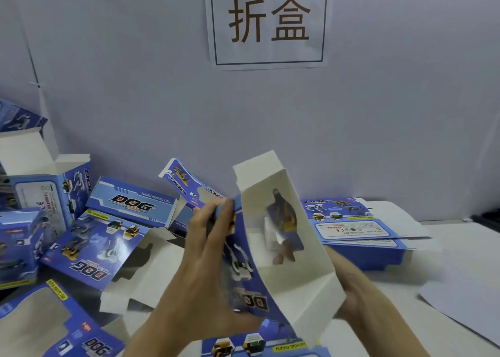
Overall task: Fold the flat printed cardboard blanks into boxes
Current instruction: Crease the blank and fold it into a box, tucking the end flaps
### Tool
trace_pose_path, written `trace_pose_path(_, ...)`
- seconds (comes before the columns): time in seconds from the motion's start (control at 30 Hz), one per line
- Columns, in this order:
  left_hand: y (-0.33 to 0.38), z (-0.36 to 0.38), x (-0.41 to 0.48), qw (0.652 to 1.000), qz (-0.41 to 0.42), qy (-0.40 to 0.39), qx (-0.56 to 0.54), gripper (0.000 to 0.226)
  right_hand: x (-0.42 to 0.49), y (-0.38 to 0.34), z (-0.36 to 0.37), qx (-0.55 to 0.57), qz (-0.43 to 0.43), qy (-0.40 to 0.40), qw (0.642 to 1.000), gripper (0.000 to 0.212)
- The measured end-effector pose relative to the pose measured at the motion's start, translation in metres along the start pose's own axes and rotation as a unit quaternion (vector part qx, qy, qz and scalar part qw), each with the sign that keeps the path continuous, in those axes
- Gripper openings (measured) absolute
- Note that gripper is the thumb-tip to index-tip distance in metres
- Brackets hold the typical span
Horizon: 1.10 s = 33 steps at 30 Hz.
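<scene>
Paper sign: white sheet with a thin dark border and two large brown Chinese characters, fixed flat to a pale grey wall. Far left of the sign, a thin dark seam slants down the wall. Below and right of the sign, a white tabletop. On it lies a loose blank sheet. Dark object at the frame edge, unidentifiable.

The right hand is mostly hidden behind the motion-blurred held blank.
</scene>
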<state>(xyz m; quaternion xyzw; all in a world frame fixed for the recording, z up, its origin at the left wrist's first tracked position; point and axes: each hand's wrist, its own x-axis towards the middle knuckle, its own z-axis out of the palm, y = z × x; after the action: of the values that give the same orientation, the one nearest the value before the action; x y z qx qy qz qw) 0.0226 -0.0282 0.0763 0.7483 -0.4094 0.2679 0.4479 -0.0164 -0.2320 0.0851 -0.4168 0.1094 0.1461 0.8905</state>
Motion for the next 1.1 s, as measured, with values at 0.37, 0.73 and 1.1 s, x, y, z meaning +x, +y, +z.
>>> trace_pose_path(0.37, 0.001, -0.010, -0.003, 0.993, 0.011, -0.021, 0.118, 0.121, 0.003, -0.014, -0.025, -0.161, -0.428, 0.166, 0.873, 0.022)
trace_pose_path(0.73, 0.006, -0.006, -0.004, 0.989, -0.041, -0.045, 0.135, 0.120, 0.006, -0.009, -0.026, -0.293, -0.594, 0.230, 0.713, 0.025)
trace_pose_path(1.1, 0.000, 0.010, -0.004, 0.952, 0.116, -0.027, 0.284, 0.107, -0.006, -0.024, -0.029, -0.138, -0.409, 0.097, 0.897, 0.018)
